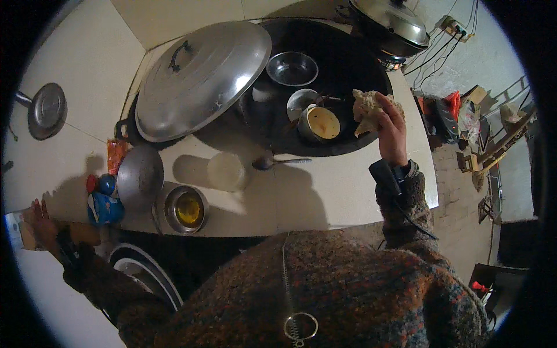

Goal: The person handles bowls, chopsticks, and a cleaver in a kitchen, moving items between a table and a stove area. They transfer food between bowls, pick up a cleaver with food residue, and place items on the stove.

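My right hand (392, 129) is closed on a crumpled beige cloth (366, 110) above the right rim of a large dark wok (232, 124). Inside the wok are a metal bowl (293, 68), a smaller pale bowl (297, 100) and a pot (322, 123) of yellowish liquid. A big domed metal lid (203, 75) leans over the wok's left part. At the far left, my left hand (44, 223) is stretched out with its fingers apart, by a cardboard box (84, 233) at the counter's edge. It appears to hold nothing.
On the counter (272, 200) stand a metal bowl of yellow oil (188, 209), a translucent cup (226, 172), a dark spoon (278, 163), a grey round lid (140, 177) and a blue packet (105, 207). A covered pan (391, 26) stands at the back right, near cables (449, 58).
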A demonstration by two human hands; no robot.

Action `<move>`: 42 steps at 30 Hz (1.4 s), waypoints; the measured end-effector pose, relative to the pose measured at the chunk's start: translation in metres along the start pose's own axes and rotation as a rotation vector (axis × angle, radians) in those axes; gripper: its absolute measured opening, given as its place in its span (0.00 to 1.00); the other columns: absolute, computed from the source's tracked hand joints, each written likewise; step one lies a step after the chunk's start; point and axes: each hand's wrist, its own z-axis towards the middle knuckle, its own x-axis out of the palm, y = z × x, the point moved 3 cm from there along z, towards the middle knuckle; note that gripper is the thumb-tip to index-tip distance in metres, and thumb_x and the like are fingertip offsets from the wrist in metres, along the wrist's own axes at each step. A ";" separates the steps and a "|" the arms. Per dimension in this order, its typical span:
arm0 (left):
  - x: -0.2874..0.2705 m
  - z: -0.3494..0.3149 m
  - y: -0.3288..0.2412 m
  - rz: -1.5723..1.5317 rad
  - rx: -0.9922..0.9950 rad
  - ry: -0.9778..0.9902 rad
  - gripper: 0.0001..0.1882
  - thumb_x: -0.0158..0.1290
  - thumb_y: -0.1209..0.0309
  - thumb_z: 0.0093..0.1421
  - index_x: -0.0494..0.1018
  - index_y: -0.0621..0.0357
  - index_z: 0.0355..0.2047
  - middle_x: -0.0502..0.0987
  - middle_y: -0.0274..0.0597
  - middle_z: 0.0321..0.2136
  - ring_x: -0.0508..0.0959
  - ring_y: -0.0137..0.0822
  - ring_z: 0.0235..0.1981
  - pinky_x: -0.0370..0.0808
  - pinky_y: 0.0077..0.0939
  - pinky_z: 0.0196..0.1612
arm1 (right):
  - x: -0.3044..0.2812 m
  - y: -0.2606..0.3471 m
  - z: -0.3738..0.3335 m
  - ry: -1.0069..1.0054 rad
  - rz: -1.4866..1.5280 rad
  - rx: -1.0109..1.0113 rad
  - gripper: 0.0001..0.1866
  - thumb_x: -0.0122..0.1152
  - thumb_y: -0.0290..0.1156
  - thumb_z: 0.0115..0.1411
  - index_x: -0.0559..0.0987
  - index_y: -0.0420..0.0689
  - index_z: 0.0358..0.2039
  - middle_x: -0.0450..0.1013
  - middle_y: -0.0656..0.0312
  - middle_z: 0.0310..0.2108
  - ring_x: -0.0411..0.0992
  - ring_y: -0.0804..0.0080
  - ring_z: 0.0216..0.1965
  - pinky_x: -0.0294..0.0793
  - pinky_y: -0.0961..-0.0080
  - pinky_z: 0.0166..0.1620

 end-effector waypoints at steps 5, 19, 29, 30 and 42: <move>0.069 -0.057 -0.102 -0.205 0.178 0.189 0.26 0.42 0.61 0.63 0.52 0.61 0.58 0.56 0.54 0.57 0.58 0.46 0.58 0.57 0.43 0.59 | -0.008 -0.026 0.024 0.140 -0.018 0.016 0.25 0.49 0.30 0.58 0.62 0.42 0.57 0.63 0.56 0.52 0.64 0.65 0.52 0.66 0.70 0.54; 0.318 -0.265 -0.339 -0.684 0.069 1.075 0.23 0.46 0.62 0.60 0.62 0.64 0.52 0.75 0.47 0.35 0.76 0.33 0.31 0.74 0.27 0.38 | -0.058 0.015 -0.025 0.002 0.011 0.148 0.24 0.52 0.33 0.61 0.63 0.39 0.56 0.62 0.58 0.55 0.63 0.67 0.53 0.69 0.69 0.50; 0.366 -0.404 -0.401 -1.087 -0.023 1.786 0.16 0.44 0.73 0.61 0.66 0.64 0.49 0.77 0.45 0.33 0.77 0.30 0.33 0.74 0.25 0.41 | -0.093 0.069 -0.148 -0.326 -0.054 0.173 0.24 0.53 0.32 0.60 0.63 0.40 0.56 0.61 0.57 0.56 0.61 0.66 0.56 0.69 0.68 0.50; 0.365 -0.413 -0.409 -1.098 -0.019 1.834 0.16 0.44 0.73 0.61 0.66 0.64 0.49 0.77 0.43 0.34 0.77 0.29 0.34 0.73 0.25 0.41 | -0.102 0.072 -0.158 -0.349 -0.045 0.163 0.24 0.53 0.31 0.60 0.63 0.40 0.56 0.61 0.57 0.56 0.61 0.66 0.56 0.69 0.68 0.50; 0.363 -0.637 -0.562 -0.967 0.066 2.320 0.14 0.42 0.79 0.58 0.67 0.67 0.45 0.76 0.49 0.31 0.77 0.36 0.30 0.75 0.29 0.38 | -0.277 0.057 -0.312 -0.769 0.080 -0.009 0.22 0.52 0.26 0.60 0.64 0.43 0.56 0.63 0.63 0.53 0.64 0.73 0.51 0.70 0.75 0.47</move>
